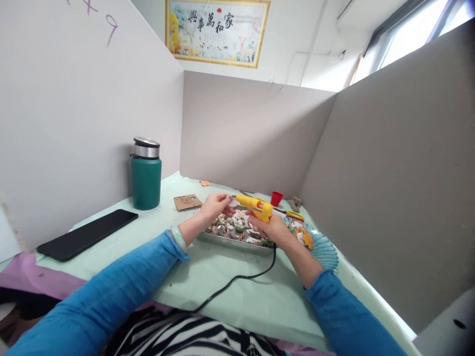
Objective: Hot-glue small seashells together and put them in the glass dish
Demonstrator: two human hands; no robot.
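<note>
A yellow hot glue gun (256, 205) is gripped in my right hand (272, 228), its nozzle pointing left and a black cord (237, 278) trailing down from the handle. Right at the nozzle, my left hand (217, 205) pinches a small whitish piece (233, 202), perhaps a shell; its outline is partly hidden by the fingers. Nozzle and piece look very close, but I cannot tell whether they touch. Below both hands lies a shallow metal tray (237, 242) holding many mixed seashells (232, 227).
A green flask (146, 180) and a long black flat object (89, 233) stand at left. Beyond the tray are a brown card (187, 201), a red cup (276, 198) and scissors (295, 215). A blue shell-shaped dish (324, 251) sits right. Grey partitions (252, 131) enclose the table.
</note>
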